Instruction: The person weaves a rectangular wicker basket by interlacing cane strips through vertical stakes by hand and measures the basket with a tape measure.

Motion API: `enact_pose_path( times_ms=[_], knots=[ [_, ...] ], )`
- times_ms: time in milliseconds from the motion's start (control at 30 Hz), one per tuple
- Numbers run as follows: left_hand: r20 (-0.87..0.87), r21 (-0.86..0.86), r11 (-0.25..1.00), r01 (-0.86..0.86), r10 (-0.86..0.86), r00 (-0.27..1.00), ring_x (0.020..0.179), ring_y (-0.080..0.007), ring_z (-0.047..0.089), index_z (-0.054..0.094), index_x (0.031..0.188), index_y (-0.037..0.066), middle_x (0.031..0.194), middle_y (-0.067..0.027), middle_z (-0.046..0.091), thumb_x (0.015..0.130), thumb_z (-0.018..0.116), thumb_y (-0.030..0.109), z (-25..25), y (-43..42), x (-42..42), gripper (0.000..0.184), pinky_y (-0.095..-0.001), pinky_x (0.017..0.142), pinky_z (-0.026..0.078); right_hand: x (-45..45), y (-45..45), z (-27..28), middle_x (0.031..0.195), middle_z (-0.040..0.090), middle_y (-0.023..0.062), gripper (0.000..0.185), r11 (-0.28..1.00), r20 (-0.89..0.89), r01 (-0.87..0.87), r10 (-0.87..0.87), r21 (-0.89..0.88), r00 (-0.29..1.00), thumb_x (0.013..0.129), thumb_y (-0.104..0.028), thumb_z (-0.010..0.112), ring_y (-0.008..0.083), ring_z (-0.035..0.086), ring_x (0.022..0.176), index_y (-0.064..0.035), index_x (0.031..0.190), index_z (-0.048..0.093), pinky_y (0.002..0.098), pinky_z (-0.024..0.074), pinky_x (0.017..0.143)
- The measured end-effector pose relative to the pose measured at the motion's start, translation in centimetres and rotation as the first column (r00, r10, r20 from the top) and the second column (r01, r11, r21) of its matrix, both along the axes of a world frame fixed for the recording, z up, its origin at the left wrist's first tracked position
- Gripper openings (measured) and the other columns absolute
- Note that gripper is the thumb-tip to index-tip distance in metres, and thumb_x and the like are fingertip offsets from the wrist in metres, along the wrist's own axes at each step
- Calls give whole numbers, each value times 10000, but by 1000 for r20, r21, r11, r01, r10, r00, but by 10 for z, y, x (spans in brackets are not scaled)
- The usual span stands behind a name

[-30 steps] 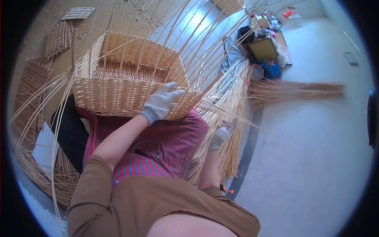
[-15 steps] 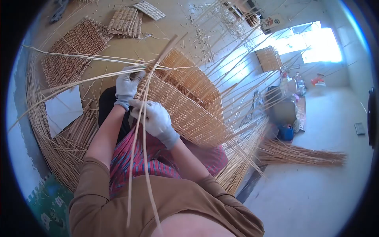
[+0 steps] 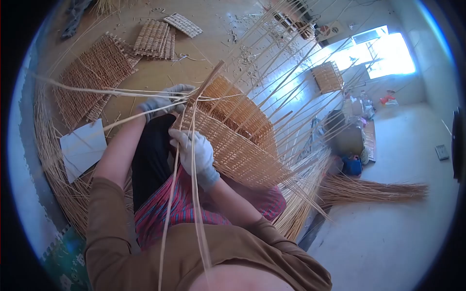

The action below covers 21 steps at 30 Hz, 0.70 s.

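Note:
A partly woven wicker basket (image 3: 238,153) rests tilted on my lap, long upright stakes rising from its rim. My left hand (image 3: 167,101), in a pale glove, is behind the basket's near left corner post (image 3: 209,81), among several light strands that stretch left; those strands partly cover its fingers. My right hand (image 3: 194,153), also gloved, has its fingers closed at the basket's lower left edge. Long loose strands (image 3: 170,208) hang from the corner past this hand and down over my shirt.
Woven panels (image 3: 92,75) lie on the floor at the left, near a white sheet (image 3: 83,148). A bundle of thin rods (image 3: 374,190) lies at the right. Behind it are a blue container (image 3: 351,165) and bags. Another basket (image 3: 328,77) stands farther back.
Since one second ago, the view has turned and both hands have come to the basket's left corner. In the last half second my left hand has moved behind the corner strands.

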<state>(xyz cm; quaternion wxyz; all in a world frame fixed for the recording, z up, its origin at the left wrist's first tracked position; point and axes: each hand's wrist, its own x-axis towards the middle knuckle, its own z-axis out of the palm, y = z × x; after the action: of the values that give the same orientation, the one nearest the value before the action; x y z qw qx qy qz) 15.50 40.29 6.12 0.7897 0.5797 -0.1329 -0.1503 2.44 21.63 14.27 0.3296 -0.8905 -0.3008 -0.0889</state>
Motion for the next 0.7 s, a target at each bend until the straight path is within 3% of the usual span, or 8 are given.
enact_pose_path(
  times_ms=[167, 233, 267, 400, 467, 567, 633, 700],
  knots=[
    [66, 259, 890, 375, -404, 912, 1011, -96, 563, 588, 1339, 136, 1198, 11, 606, 758, 759, -47, -1, -14, 46, 633, -246, 898, 502, -16, -46, -6, 968, 723, 107, 295, 987, -32, 160, -159, 13, 987, 914, -168, 684, 296, 692, 878, -120, 1202, 718, 387, 562, 765],
    [27, 159, 904, 398, -407, 913, 1031, -104, 569, 587, 1340, 113, 1202, -3, 617, 780, 747, -47, -12, -21, 41, 604, -256, 917, 497, 0, -79, -58, 918, 714, 9, 255, 648, -384, 385, -151, 657, 911, 988, -147, 626, 126, 641, 800, -54, 1203, 730, 272, 528, 726],
    [210, 252, 952, 172, -228, 951, 1048, -112, 576, 584, 1336, 101, 1214, -8, 622, 802, 745, -35, -21, -28, 33, 575, -263, 933, 498, 6, -86, -32, 955, 726, 29, 241, 411, -791, 785, -208, 464, 576, 1035, -144, 589, 124, 642, 829, -11, 1187, 722, 287, 540, 785],
    [402, 209, 945, -252, 152, 903, 1103, -131, 597, 574, 1326, 76, 1239, -28, 644, 865, 754, 26, -57, -51, 13, 497, -283, 981, 504, 71, -91, -54, 1224, 692, 114, 289, 596, -319, 532, -431, 602, 844, 1023, -123, 610, 149, 667, 971, -45, 1296, 668, 299, 550, 868],
    [224, 129, 947, -295, 262, 939, 1110, -132, 600, 568, 1346, 82, 1231, -13, 651, 852, 783, 56, -63, -65, 5, 540, -289, 963, 496, 119, -63, -4, 1253, 664, 132, 407, 874, 352, 442, -487, 203, 799, 1004, -93, 607, 139, 660, 974, -117, 1411, 600, 290, 547, 888],
    [183, 6, 964, -268, 262, 948, 1117, -138, 601, 562, 1346, 71, 1251, -7, 649, 846, 778, 56, -64, -68, 6, 545, -287, 956, 495, 154, -37, 26, 1195, 651, 155, 518, 728, 191, 678, -654, -105, 732, 991, -76, 599, 138, 634, 965, -165, 1495, 517, 293, 541, 874],
    [192, 82, 962, -259, 240, 952, 1138, -139, 597, 562, 1353, 65, 1264, -19, 646, 848, 769, 53, -64, -64, 9, 545, -285, 978, 488, 132, -53, 35, 1043, 644, 105, 593, 723, -183, 397, -359, 565, 915, 1000, -72, 569, 137, 600, 884, -182, 1561, 413, 287, 546, 806],
    [204, 150, 957, -249, 217, 955, 1158, -140, 593, 561, 1360, 58, 1277, -30, 643, 851, 760, 49, -71, -64, 11, 547, -284, 1000, 481, 86, -112, -47, 938, 592, 23, 601, 728, -169, 462, -442, 506, 881, 988, -7, 550, 113, 544, 806, -126, 1560, 408, 250, 525, 726]
  ],
)
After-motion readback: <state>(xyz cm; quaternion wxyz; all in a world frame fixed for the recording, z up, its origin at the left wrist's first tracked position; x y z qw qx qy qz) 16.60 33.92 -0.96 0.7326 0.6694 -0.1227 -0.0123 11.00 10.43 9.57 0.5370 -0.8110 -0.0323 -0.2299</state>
